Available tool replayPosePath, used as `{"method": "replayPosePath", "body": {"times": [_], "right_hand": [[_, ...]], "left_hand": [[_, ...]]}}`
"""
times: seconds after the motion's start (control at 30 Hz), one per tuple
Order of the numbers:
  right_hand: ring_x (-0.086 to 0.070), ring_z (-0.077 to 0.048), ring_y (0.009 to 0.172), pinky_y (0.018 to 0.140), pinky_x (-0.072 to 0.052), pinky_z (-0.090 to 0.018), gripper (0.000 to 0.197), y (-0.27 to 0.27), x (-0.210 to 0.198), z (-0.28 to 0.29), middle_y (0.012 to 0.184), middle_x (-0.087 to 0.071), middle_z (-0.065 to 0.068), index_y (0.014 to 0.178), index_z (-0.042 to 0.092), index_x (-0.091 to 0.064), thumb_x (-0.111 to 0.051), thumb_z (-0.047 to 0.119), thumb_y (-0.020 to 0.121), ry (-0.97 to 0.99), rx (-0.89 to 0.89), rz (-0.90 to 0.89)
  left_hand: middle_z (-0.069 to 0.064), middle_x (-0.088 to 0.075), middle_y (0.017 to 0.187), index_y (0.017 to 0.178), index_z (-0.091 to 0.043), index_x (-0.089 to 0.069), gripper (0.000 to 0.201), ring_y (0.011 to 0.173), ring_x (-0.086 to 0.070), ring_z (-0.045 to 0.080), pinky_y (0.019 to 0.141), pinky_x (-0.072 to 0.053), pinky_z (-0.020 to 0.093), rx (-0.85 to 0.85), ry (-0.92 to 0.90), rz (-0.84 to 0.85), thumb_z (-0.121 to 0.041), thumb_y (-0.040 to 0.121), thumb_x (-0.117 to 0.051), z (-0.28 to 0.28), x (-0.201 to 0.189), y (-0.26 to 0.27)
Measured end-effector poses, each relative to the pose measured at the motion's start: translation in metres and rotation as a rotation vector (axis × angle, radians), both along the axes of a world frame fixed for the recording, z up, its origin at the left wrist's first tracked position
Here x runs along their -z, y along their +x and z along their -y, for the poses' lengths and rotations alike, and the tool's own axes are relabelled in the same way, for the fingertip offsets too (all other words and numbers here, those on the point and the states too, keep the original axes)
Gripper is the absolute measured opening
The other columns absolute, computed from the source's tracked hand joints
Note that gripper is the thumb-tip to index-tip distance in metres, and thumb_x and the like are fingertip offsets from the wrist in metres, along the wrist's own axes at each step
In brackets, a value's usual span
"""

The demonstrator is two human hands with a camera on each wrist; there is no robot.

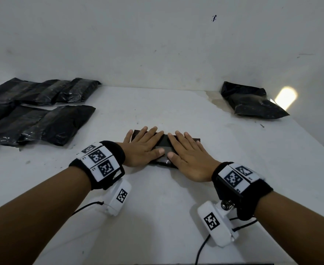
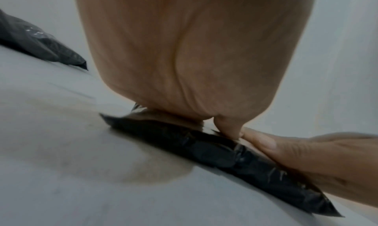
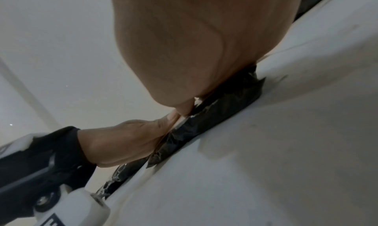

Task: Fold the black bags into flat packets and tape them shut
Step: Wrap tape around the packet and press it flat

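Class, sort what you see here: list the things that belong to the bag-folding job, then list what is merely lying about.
Belongs to the job:
- folded black packet, pressed flat on the table
- left hand, fingers straight on it
- right hand, likewise
- black bags at far left
- black bag at far right

Just there:
- white table
- wall
- light patch

A packing bench: bare white table [image 1: 233, 169], black packets [image 1: 33, 115] stacked against the wall [image 1: 157, 44].

- Left hand [image 1: 145, 145] and right hand [image 1: 187, 155] press flat on a black packet [image 1: 164, 145], thumbs nearly touching.
- Bags [image 1: 37, 109] far left; one bag [image 1: 250, 101] far right.
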State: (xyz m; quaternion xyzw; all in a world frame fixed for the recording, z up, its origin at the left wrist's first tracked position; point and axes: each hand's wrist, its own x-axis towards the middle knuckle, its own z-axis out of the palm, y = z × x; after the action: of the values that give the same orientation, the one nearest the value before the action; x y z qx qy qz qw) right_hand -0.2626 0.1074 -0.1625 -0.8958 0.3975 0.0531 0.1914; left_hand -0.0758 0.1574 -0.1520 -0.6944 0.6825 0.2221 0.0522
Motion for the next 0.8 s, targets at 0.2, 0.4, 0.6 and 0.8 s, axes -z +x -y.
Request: {"method": "replayPosePath", "body": {"times": [0.2, 0.4, 0.6, 0.8], "right_hand": [[0.021, -0.015, 0.149, 0.121, 0.01, -0.041, 0.06, -0.001, -0.001, -0.001, 0.164, 0.017, 0.005, 0.156, 0.03, 0.011, -0.02, 0.042, 0.107, 0.02, 0.003, 0.037], [0.021, -0.013, 0.149, 0.121, 0.011, -0.039, 0.058, -0.002, -0.003, -0.001, 0.164, 0.015, 0.007, 0.157, 0.031, 0.008, -0.022, 0.033, 0.107, 0.055, 0.009, 0.066], [0.012, -0.011, 0.151, 0.123, 0.006, -0.041, 0.059, 0.004, -0.005, 0.001, 0.166, 0.006, 0.008, 0.158, 0.032, -0.002, -0.026, 0.04, 0.105, 0.088, 0.073, 0.096], [0.008, -0.015, 0.152, 0.123, 0.0, -0.043, 0.075, 0.003, 0.002, 0.003, 0.166, 0.002, 0.004, 0.158, 0.03, -0.002, -0.029, 0.063, 0.097, -0.02, 0.015, 0.055]], "left_hand": [[-0.012, 0.025, 0.16, 0.153, -0.039, 0.011, 0.059, 0.146, 0.024, 0.009, 0.116, 0.02, 0.047, -0.006, -0.041, -0.099, -0.05, 0.104, -0.018, -0.006, 0.005, 0.015], [-0.015, 0.017, 0.162, 0.154, -0.04, 0.004, 0.053, 0.148, 0.019, 0.007, 0.117, 0.02, 0.047, -0.015, -0.064, -0.202, -0.033, 0.108, -0.021, -0.009, 0.006, 0.021], [-0.012, 0.009, 0.164, 0.156, -0.035, -0.001, 0.055, 0.15, 0.013, 0.009, 0.118, 0.017, 0.048, -0.075, -0.035, -0.17, -0.039, 0.106, -0.022, -0.008, -0.005, 0.011], [-0.009, 0.012, 0.164, 0.156, -0.033, 0.004, 0.074, 0.15, 0.015, 0.01, 0.117, 0.018, 0.05, -0.028, -0.033, -0.071, -0.062, 0.097, -0.031, -0.006, -0.001, 0.012]]}}
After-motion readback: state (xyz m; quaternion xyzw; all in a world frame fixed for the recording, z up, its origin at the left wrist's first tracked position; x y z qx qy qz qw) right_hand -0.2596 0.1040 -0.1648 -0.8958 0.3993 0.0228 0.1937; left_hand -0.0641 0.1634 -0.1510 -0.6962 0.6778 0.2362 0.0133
